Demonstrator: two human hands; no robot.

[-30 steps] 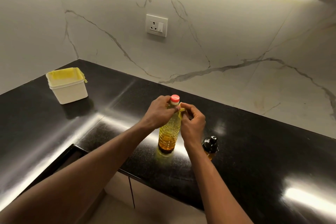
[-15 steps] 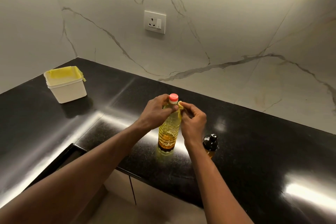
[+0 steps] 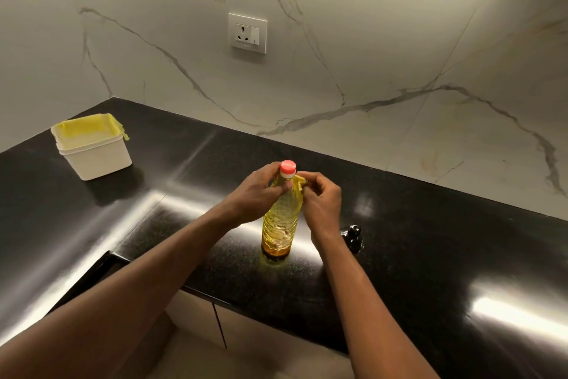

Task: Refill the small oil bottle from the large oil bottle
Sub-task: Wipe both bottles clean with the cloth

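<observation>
The large oil bottle (image 3: 279, 225), clear plastic with yellow oil and a red cap (image 3: 288, 165), stands upright on the black countertop (image 3: 430, 255). My left hand (image 3: 256, 191) grips its neck just below the cap. My right hand (image 3: 319, 197) pinches a yellow strip (image 3: 298, 181) at the neck's right side. The small oil bottle (image 3: 353, 238), dark with a black top, stands to the right, partly hidden behind my right forearm.
A white tub with a yellow liner (image 3: 92, 145) sits at the back left of the counter. A wall socket (image 3: 248, 32) is on the marble backsplash. The counter's front edge and a cabinet lie below my arms; a dark recess (image 3: 89, 274) is at the front left.
Both hands stay at the bottle's neck; the right hand's fingers have shifted slightly on the yellow strip. The bottle has not moved.
</observation>
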